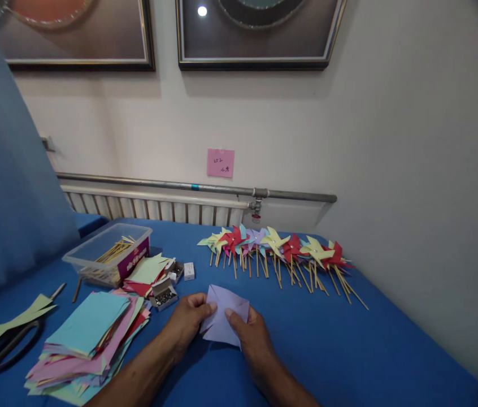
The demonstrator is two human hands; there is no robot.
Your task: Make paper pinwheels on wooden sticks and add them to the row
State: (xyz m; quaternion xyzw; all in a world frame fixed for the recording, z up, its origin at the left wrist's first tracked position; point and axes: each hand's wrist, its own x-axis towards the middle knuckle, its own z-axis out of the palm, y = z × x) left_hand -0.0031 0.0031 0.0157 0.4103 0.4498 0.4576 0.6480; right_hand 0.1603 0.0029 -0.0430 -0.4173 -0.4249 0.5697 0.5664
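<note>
A square of purple paper [225, 325] with slits cut in from its corners is held between my two hands, above the blue table. My left hand [191, 317] pinches its left edge, thumb on top. The right side is gripped by my right hand [251, 333], its thumb lying on the face of the sheet; the fingers of both hands are mostly hidden underneath. Just beyond my left hand stands an opened small box of metal pins [164, 295]. A stack of coloured paper sheets [90, 325] lies left of my left forearm.
Finished paper pinwheels [275, 241] on sticks lie in a row at the back right. A clear plastic tub [95, 263] with thin sticks stands back left. Black-handled scissors [14, 345] lie at far left under a pale green paper scrap [18, 320]. A white wall borders the table.
</note>
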